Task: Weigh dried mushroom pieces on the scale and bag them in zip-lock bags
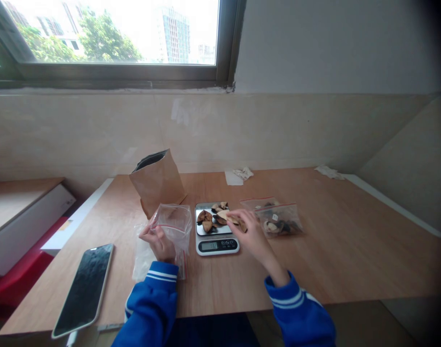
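Observation:
My left hand (163,245) is closed on a clear zip bag (175,219) with a red seal line, held up left of the scale. More clear bags (142,258) lie flat beneath that hand. My right hand (254,239) is over the right side of a small digital scale (202,245), its fingers closed on a dried brown-and-pale curved piece (238,222). Several similar dried pieces (205,219), dark brown with lighter patches, rest on the metal weighing plate. Digits on the scale's display are too small to read surely.
Behind my left hand stands an open brown paper bag (158,183). Filled zip bags (283,219) lie right of the scale. A phone (85,289) with a cable is at the left edge. Crumpled tissue (244,173) sits near the wall, below the window (126,31).

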A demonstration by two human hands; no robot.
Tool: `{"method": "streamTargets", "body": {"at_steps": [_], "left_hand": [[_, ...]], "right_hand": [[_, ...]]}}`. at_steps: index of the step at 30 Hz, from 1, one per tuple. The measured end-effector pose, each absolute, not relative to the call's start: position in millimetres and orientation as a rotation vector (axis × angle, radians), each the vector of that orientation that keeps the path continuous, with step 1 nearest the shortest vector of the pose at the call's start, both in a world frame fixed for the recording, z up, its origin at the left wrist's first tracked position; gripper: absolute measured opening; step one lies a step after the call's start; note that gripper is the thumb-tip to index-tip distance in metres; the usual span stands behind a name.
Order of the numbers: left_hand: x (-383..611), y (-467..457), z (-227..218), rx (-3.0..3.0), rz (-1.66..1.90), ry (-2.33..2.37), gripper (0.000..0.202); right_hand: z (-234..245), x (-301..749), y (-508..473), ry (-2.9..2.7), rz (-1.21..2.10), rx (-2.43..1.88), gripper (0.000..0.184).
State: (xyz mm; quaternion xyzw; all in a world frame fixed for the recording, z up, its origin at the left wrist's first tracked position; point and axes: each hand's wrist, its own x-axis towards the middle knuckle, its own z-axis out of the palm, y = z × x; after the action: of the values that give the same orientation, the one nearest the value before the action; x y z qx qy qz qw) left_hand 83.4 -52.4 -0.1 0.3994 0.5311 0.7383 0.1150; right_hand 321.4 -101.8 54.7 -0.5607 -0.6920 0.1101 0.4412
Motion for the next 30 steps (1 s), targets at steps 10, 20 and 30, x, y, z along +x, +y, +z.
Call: {"method": "streamTargets", "body": {"at_steps": [10,20,30], "left_hand": [[82.7,-54.4,1.3,1.189,2.110,1.574,0.027],[80.3,-51.8,-4.9,1.227,2.114,1.545,0.030],[79.5,-50.3,-7.6,1.229,2.132,1.570,0.028]], "right_hand": [[70.4,274.4,5.9,-2.175,0.263,-1.627,0.019],[49.3,338.2,-66.1,-1.797,0.244,-1.503,0.030],[-42.9,366.5,-140.8,-1.494,0.117,-1.634,0.026]]}}
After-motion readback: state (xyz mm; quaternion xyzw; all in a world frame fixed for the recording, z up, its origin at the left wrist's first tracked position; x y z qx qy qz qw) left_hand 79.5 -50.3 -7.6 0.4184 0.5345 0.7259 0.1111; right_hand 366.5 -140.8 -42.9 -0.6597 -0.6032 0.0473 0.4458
